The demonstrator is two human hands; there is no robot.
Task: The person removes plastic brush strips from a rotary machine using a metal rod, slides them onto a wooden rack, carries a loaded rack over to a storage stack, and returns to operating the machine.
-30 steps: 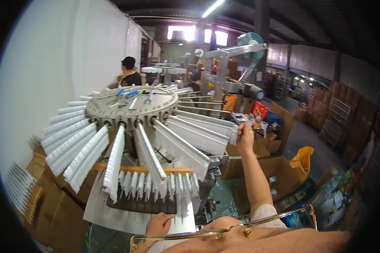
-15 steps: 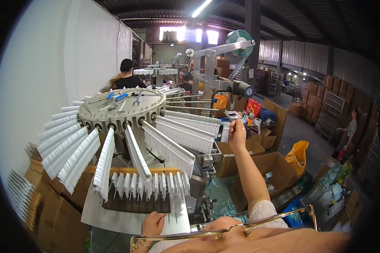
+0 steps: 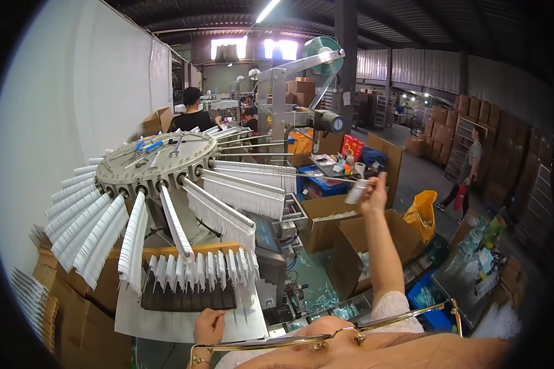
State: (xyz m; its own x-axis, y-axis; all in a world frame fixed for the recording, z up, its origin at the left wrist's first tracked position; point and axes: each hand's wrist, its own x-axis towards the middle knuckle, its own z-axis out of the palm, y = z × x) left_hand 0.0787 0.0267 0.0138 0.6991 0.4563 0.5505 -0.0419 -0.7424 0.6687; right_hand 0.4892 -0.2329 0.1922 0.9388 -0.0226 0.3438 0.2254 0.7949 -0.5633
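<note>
My right hand [image 3: 375, 194], arm stretched out to the right, grips a small white bundle [image 3: 356, 192] of thin strips at the outer end of a slim metal rod [image 3: 326, 177]. That rod belongs to a round grey rotary machine [image 3: 160, 161], whose spokes carry rows of hanging white strips [image 3: 243, 195]. Low in front, my left hand [image 3: 209, 326] is curled closed beside the front edge of a metal plate [image 3: 246, 320]; nothing shows in its fingers. On the plate, a dark block [image 3: 188, 300] lies below a row of white strip bundles [image 3: 194, 269].
Open cardboard boxes [image 3: 369, 237] stand below my right arm, near a yellow bag [image 3: 422, 214]. A green roll [image 3: 324, 54] hangs on a metal frame. One person [image 3: 194, 114] sits beyond the machine; another [image 3: 472, 163] walks at right. Blue-handled tools [image 3: 149, 146] lie on the machine top.
My right hand has moved right, drawing the white bundle outward from the other strips along the rod. My left hand stays closed by the plate. The person at right has come further into view.
</note>
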